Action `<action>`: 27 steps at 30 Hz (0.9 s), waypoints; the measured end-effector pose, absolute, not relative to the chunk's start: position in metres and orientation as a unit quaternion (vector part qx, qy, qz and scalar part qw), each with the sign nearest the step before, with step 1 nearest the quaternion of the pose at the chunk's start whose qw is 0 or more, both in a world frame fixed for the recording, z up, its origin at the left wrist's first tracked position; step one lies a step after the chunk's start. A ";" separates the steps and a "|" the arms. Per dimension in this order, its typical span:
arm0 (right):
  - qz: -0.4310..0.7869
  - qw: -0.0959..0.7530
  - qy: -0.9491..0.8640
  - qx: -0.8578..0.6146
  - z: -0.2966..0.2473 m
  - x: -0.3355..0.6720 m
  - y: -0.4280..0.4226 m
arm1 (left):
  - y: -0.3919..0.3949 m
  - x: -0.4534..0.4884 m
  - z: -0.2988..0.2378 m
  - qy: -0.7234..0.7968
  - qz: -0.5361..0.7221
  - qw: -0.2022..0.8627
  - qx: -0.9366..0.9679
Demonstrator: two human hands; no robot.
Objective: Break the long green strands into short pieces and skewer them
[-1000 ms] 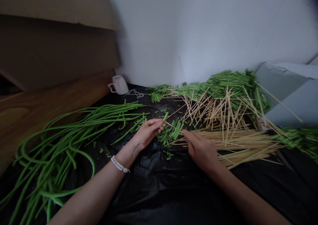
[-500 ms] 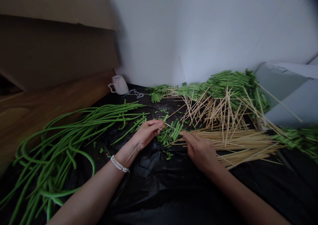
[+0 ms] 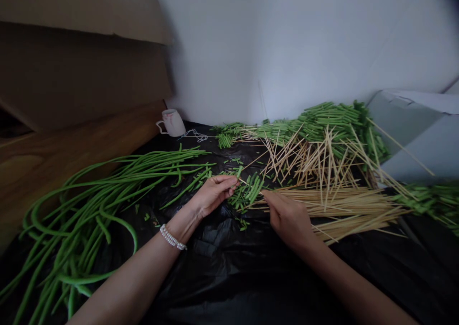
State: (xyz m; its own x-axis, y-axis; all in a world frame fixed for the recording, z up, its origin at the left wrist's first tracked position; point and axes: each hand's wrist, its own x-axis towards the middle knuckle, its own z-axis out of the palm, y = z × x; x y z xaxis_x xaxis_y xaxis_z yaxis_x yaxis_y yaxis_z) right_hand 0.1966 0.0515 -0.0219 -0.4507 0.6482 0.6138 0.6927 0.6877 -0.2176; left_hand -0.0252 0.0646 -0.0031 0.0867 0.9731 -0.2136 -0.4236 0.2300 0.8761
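My left hand [image 3: 214, 193] is pinched closed on a short cut green bean piece [image 3: 238, 171] that sticks up past the fingertips. It hovers at the left edge of a small heap of cut bean pieces [image 3: 249, 191] on the black plastic sheet [image 3: 229, 272]. My right hand [image 3: 289, 216] is closed round a thin bamboo skewer [image 3: 247, 181] whose tip points left toward the held bean. Right of that hand lies a bundle of bamboo skewers [image 3: 344, 205]. A beaded bracelet [image 3: 172, 238] circles my left wrist.
Long uncut green beans [image 3: 89, 205] sprawl over the left. Skewered beans are heaped at the back right [image 3: 330, 119], with more at the right edge [image 3: 430, 200]. A white mug [image 3: 172, 122] stands by the wall. A cardboard box [image 3: 82, 52] and a grey box [image 3: 419, 128] flank the sheet.
My left hand has sunk slightly and shifted a little right with the bean piece. My right hand has edged left and up toward it. The heaps are unmoved.
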 end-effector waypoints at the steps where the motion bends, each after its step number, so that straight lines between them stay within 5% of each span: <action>1: -0.018 0.343 -0.851 -0.397 -0.021 0.196 0.051 | 0.065 -0.025 -0.003 0.423 0.528 0.660 0.326; 11: -0.070 0.354 -0.849 -0.385 -0.021 0.199 0.052 | 0.064 -0.021 -0.005 0.430 0.525 0.650 0.341; 21: 0.147 0.336 -0.845 -0.388 -0.009 0.194 0.054 | 0.064 -0.020 -0.005 0.447 0.532 0.622 0.360; 27: 0.084 0.358 -0.849 -0.380 -0.017 0.196 0.056 | 0.062 -0.017 -0.005 0.450 0.524 0.625 0.363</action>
State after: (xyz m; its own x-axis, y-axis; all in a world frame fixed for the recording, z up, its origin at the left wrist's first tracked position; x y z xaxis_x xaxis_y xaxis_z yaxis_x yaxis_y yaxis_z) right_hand 0.1961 0.0559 -0.0165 -0.4553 0.7054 0.5433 0.5849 0.6970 -0.4148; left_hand -0.0175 0.0618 -0.0048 0.0467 0.9821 -0.1823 -0.3279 0.1875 0.9259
